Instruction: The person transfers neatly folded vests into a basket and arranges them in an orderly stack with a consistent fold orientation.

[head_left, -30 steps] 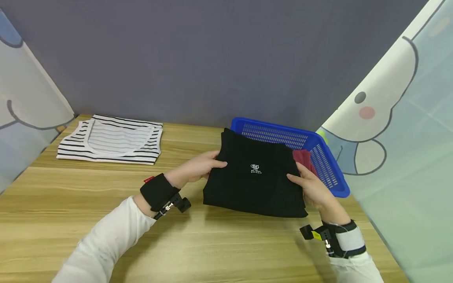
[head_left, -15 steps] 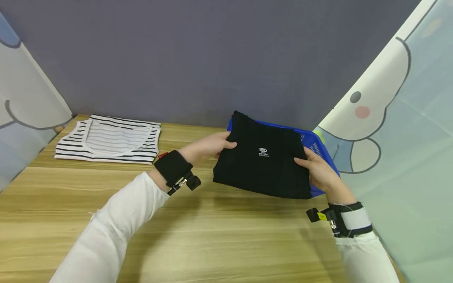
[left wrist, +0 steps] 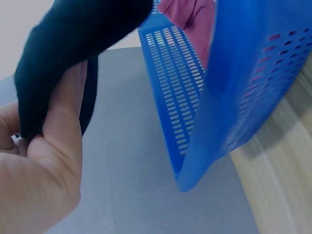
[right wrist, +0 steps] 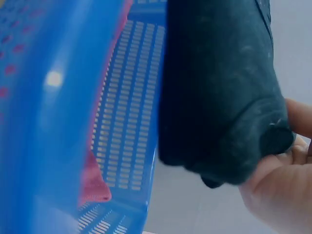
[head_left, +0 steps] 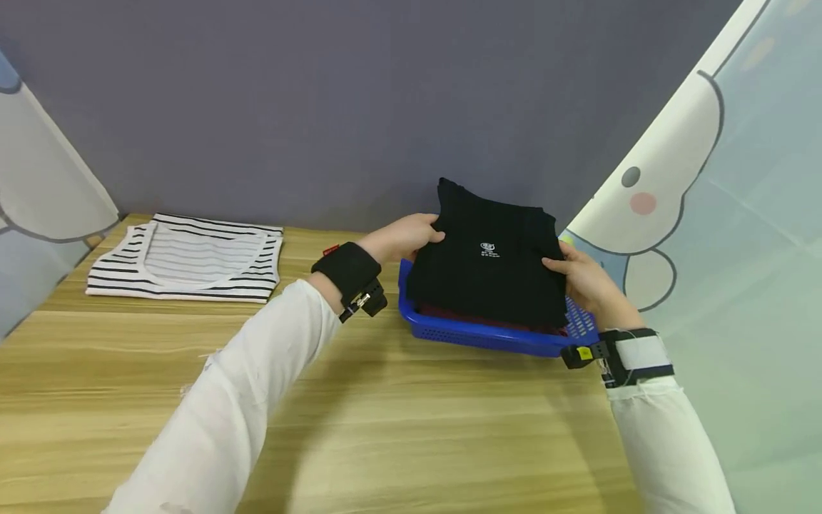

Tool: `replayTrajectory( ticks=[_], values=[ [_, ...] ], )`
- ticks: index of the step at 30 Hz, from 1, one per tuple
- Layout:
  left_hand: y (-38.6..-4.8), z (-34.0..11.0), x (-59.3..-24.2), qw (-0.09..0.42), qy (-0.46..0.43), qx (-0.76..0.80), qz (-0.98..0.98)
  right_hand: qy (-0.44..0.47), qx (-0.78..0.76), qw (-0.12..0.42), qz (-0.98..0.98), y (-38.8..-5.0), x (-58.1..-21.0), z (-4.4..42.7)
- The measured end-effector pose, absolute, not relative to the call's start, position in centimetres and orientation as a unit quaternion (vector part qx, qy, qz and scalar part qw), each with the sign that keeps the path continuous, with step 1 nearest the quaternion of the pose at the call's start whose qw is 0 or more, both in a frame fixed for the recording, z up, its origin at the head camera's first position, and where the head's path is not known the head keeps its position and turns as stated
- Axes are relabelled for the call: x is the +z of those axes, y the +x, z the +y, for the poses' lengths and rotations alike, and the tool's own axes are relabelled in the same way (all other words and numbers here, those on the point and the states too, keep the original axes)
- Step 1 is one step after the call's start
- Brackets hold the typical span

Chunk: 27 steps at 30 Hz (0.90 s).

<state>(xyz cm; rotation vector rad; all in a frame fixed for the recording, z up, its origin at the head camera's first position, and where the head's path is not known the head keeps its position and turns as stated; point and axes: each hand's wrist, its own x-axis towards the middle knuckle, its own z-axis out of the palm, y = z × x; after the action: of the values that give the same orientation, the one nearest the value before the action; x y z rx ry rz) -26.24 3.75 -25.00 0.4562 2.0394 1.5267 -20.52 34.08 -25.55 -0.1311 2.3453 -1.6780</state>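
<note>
A folded black garment [head_left: 481, 278] with a small white print hangs over the blue plastic basket [head_left: 488, 338]. Its left side is pinched between the thumb and fingers of my left hand [head_left: 407, 235]; its right side is gripped the same way by my right hand [head_left: 583, 278]. Dark red cloth shows under the garment's front edge, and in the wrist views a pinkish-red cloth [left wrist: 192, 22] lies inside the basket. From the right wrist the black garment [right wrist: 219, 92] appears above the basket's rim, apart from it.
A folded white top with black stripes [head_left: 186, 257] lies at the back left of the wooden table [head_left: 359, 428]. Behind the table stands a grey wall panel [head_left: 289, 107]. A cartoon-printed curtain [head_left: 738, 285] borders the right side.
Both hands have carried the black garment away from me and slightly right, from in front of the basket to over it. The basket's front rim has come into sight.
</note>
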Motion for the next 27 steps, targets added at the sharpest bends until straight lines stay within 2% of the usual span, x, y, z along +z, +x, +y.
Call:
replayTrajectory(
  ticks=[6,16,27],
  values=[
    [-27.6,4.7,-24.6,0.244,0.138,0.579,0.766,-0.032,-0.583,0.107,0.805,-21.8,-25.4,34.1],
    [-28.3,6.4,-26.1,0.178,0.124,0.596,0.773,0.002,-0.637,0.091,0.765,-23.0,-25.9,34.1],
    [-28.4,7.7,-26.8,0.149,0.131,0.620,0.759,0.022,-0.628,0.077,0.774,-24.7,-26.0,34.9]
  ],
)
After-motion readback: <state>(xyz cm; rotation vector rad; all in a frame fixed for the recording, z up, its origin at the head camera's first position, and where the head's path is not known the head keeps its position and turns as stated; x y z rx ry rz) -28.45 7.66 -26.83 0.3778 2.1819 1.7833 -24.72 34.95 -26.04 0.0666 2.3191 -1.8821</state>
